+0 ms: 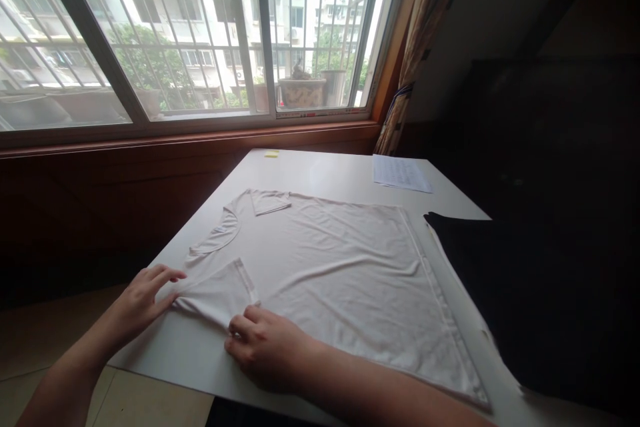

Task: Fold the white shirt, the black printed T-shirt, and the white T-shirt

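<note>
A white short-sleeved T-shirt [340, 260] lies spread on a white table [330, 177], its neckline to the left and its hem to the right. The far sleeve is folded inward over the body. At the near shoulder, my left hand [147, 297] touches the cloth with thumb and fingers apart. My right hand [265, 347] pinches the edge of the near sleeve, and its fingertips are partly hidden. Wrinkles run across the middle of the shirt.
Printed paper sheets [401, 174] rest at the table's far right, and a small yellow note [271, 154] at its far left. Dark cloth [520, 300] covers the right side. Behind the table are a barred window [200, 47] and a tied curtain [403, 100].
</note>
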Tool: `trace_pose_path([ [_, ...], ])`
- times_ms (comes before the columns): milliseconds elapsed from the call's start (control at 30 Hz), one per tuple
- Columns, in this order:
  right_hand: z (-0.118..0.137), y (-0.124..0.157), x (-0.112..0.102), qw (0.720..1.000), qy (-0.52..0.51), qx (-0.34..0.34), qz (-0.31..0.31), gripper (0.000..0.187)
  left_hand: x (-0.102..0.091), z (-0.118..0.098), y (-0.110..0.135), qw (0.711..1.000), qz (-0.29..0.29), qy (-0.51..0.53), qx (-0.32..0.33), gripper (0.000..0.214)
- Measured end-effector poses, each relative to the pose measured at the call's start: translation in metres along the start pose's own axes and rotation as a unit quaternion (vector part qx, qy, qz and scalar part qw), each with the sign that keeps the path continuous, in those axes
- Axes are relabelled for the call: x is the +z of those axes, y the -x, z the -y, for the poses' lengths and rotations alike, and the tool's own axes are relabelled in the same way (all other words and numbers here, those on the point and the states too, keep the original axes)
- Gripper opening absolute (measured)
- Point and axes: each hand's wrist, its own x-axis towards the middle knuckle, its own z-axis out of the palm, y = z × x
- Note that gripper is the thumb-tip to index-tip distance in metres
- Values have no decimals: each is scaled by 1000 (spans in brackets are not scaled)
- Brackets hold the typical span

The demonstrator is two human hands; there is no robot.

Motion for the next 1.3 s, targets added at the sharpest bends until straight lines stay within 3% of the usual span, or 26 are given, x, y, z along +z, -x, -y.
trace_pose_path([
  [100,1,16,-15,999,-31,21,-14,31,-1,-16,-4,998,-12,-27,62,30],
  [200,-11,46,-24,994,-42,98,-17,48,3,-41,-10,994,-1,-23,111,35],
  [300,-30,83,-23,977,-23,213,11,59,14,-63,-22,988,36,-22,150,41],
  [400,-38,116,-17,962,-8,271,31,65,34,-72,-38,983,87,-41,155,48],
  [500,-31,134,-15,961,-12,274,33,61,55,-72,-57,981,116,-68,137,53],
  [633,-17,139,-21,960,-38,274,47,60,71,-70,-74,984,105,-95,109,59],
  [867,-11,149,-31,959,-88,263,63,67,65,-71,-72,984,89,-76,131,65],
  [1033,-5,163,-50,960,-132,235,80,63,66,-70,-70,982,98,-81,141,62],
  [1133,-6,180,-60,955,-141,249,78,54,69,-67,-70,977,116,-99,149,57],
  [1300,-8,224,-62,948,-106,299,26,51,71,-64,-70,977,98,-108,157,57],
])
